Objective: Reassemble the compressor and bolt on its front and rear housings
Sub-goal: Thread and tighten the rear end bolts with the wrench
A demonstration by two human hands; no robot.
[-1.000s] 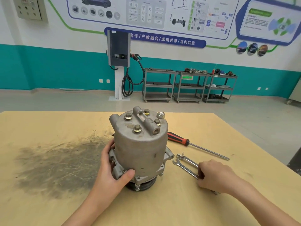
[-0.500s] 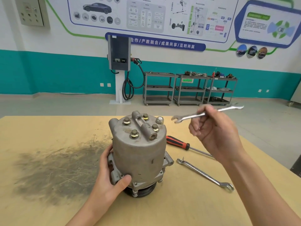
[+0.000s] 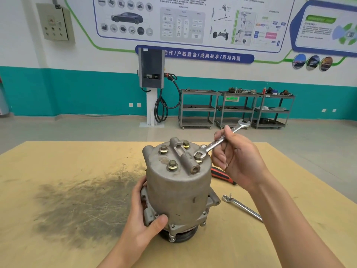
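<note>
Tabletop [image 3: 58,238]: a flat sheet of tan board, matte; a wide dark smear with fine scratch marks spreads over its left half, reaching almost to the compressor.
Left hand [image 3: 143,219]: wraps the lower left side of the compressor, thumb pressed over a cast lug near the base, fingers curled round the back out of view. Judged purpose: to brace the body so it does not turn or tip when the spanner pulls.
Compressor [image 3: 179,192]: stands upright on its dark pulley end near the middle of the tabletop. Dull grey cast metal, a rounded drum with a domed top, mounting ears and small bolt ends around the lower flange. Standing this way brings the top housing's bolts within easy reach.
Top bolts [image 3: 172,165]: several brassy hex heads with washers show around a raised port block that ends in a round bore.
Spanner [image 3: 220,142]: polished steel, slim flat shank; its ring end sits over the right-hand bolt, the open end points up and away toward the far edge.
Right hand [image 3: 237,161]: grips the spanner's shank in a closed fist, thumb on top, well placed to swing it. Tightening seems to be the step in hand.
Screwdriver [image 3: 222,176]: red and black handle, mostly hidden behind the right hand.
Second spanner [image 3: 243,208]: lies flat toward the right edge, unused.
</note>
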